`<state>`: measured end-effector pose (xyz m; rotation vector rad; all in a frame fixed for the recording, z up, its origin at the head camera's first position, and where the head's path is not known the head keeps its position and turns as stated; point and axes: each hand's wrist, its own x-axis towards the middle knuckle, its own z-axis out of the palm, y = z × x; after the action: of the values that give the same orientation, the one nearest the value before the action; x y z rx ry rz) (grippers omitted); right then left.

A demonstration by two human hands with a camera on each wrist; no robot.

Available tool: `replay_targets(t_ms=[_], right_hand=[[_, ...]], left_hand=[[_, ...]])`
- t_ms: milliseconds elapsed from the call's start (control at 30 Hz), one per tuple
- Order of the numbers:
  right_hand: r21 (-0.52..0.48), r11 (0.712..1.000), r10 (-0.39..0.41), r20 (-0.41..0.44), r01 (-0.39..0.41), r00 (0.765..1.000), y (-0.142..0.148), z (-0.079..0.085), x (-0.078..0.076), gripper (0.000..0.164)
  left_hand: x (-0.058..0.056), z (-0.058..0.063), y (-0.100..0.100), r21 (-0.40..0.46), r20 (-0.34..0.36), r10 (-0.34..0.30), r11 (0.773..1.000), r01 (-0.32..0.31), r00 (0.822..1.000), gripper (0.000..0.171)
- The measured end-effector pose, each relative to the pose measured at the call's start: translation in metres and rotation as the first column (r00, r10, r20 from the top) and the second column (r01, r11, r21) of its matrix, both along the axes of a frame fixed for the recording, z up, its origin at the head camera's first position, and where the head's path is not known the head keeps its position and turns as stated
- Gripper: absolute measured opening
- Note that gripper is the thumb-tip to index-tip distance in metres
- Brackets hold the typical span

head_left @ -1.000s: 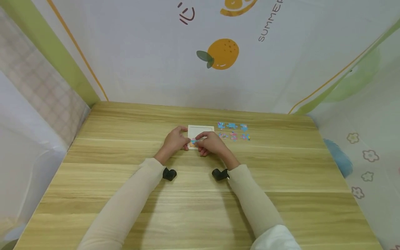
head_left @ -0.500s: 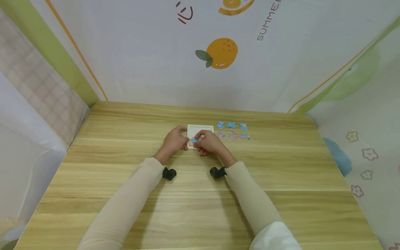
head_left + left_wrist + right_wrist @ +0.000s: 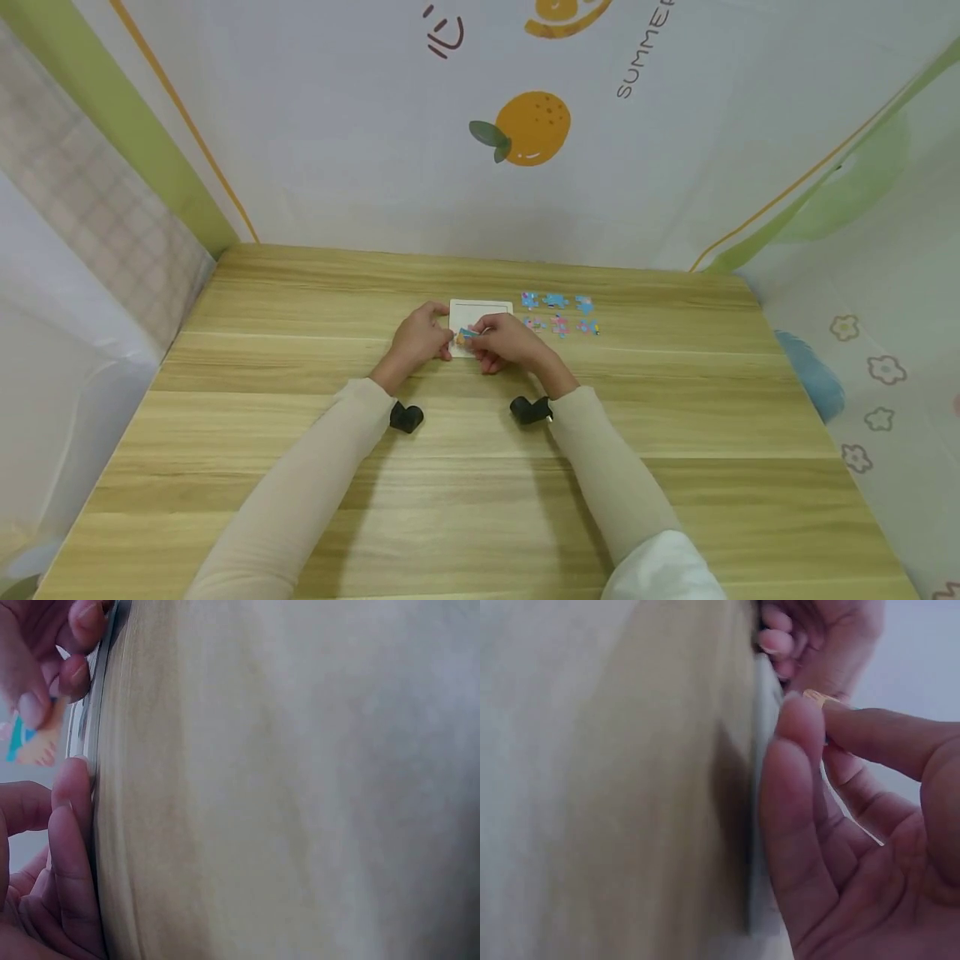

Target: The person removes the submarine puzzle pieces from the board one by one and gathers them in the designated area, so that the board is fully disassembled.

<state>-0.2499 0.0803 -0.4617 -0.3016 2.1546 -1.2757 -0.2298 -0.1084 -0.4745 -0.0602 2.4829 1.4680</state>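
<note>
A small white puzzle tray [image 3: 482,307] with a thin dark inner line lies near the far side of the table. My right hand [image 3: 510,340] pinches a jigsaw piece [image 3: 462,337] between thumb and fingers, tilted close over the tray's lower left part. Blue and orange print shows on this jigsaw piece [image 3: 36,746] in the left wrist view. At the tray's left edge, my left hand [image 3: 418,336] holds the tray, its fingertips [image 3: 71,780] against the rim. The right wrist view shows only the orange edge of the piece [image 3: 815,696], the rest covered by fingers.
Several loose jigsaw pieces [image 3: 556,301] in blue and pink lie in two rows right of the tray. A fruit-printed white curtain [image 3: 360,167] hangs along the table's far edge. Black wrist cameras [image 3: 407,418] sit under both forearms.
Half a second ago the jigsaw piece lay flatter over the tray's lower left corner; now my right hand has it tilted up. My left hand stays at the tray's edge.
</note>
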Motion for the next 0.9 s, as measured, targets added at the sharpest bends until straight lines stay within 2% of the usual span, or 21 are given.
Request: replay_targets(t_ms=[167, 300, 467, 600, 900], right_hand=[[-0.042, 0.998, -0.051, -0.018, 0.050, 0.999, 0.014, 0.009, 0.001, 0.018], [-0.038, 0.995, -0.098, -0.033, 0.097, 0.995, 0.030, 0.013, -0.001, 0.024], [-0.036, 0.993, -0.119, -0.053, 0.117, 0.992, 0.051, 0.009, -0.003, 0.029], [-0.048, 0.989, -0.142, -0.029, 0.140, 0.990, 0.063, 0.006, -0.001, 0.028], [0.033, 0.981, -0.189, -0.004, 0.189, 0.982, 0.087, 0.003, 0.005, 0.038]], left_hand=[[0.000, -0.001, 0.000, 0.012, 0.001, -0.004, 1.000, 0.004, 1.000, 0.047], [0.000, -0.002, 0.000, 0.017, -0.010, -0.008, 1.000, 0.008, 1.000, 0.047], [0.000, -0.001, 0.000, 0.015, -0.010, -0.002, 1.000, 0.002, 1.000, 0.047], [0.000, -0.001, 0.000, 0.017, -0.006, 0.009, 1.000, -0.009, 1.000, 0.046], [0.000, -0.002, 0.000, 0.004, -0.013, 0.007, 1.000, -0.007, 1.000, 0.045]])
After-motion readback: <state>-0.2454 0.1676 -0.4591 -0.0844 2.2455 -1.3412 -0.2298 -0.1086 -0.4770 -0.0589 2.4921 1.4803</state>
